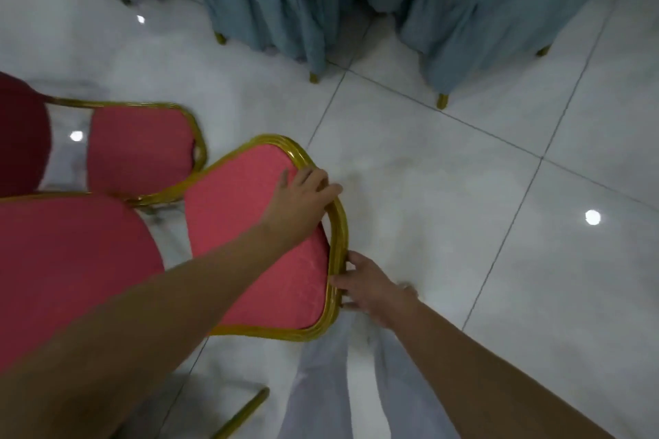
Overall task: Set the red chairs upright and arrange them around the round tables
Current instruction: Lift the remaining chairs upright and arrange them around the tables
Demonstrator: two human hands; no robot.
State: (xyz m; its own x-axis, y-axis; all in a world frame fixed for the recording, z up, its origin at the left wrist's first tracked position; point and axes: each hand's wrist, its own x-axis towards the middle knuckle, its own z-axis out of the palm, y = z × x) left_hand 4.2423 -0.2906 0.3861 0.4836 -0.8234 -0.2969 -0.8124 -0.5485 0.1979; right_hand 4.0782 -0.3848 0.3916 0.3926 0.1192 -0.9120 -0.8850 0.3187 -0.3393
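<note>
Both hands are on one red chair, which lies directly ahead of and below the person on the pale tiled floor. Its seat sits to the lower left, and its backrest reaches from there toward the centre of the view, so the long axis runs left to right with the top end nearest the hands. The left hand holds the upper corner of the gold rim, fingers curled over the edge and thumb on the red cloth. The right hand grips the same rim lower down, closer to the person's legs, fingers wrapped round the tubing. The coming move therefore depends on the top rail between the two hands. Whether the chair stands level on all its legs cannot be confirmed; they are hidden, apart from a gold bar at the bottom edge that may belong to it. A second red chair stands just beside it to the upper left. Blue-covered chairs stand well apart at the top. No round table is in view.
</note>
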